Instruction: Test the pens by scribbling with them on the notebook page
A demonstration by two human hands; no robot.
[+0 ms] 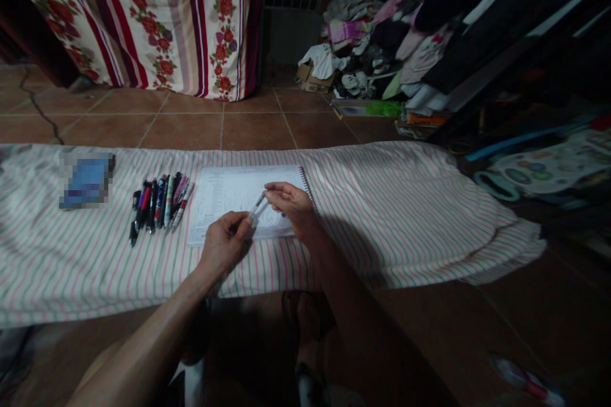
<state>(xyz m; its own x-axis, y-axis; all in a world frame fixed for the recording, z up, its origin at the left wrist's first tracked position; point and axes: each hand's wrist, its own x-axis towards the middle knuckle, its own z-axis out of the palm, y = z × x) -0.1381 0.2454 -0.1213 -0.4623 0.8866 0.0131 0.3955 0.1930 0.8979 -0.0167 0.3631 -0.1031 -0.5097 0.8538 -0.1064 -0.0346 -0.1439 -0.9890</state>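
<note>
Between my two hands is a slim pen (258, 203) with a clear, whitish barrel, held slanted over an open page. The fingertips of my left hand (224, 238) pinch its lower end. At its upper end, the thumb and fingers of my right hand (292, 203) close on it. A small dark bit shows under my right fingers, too small to name. Below both hands lies a spiral notebook (233, 184) with faint print or drawing on its page and its coil on the right side. Left of it, several pens (160, 203) lie side by side in a loose group.
A striped cloth (405, 203) covers the low table. On its left lies a blurred blue item (87, 181). Beyond are a tiled floor (191, 121), a flowered curtain (167, 19) and a heap of clothes (377, 38). A bottle-like thing (525, 381) lies on the floor at lower right.
</note>
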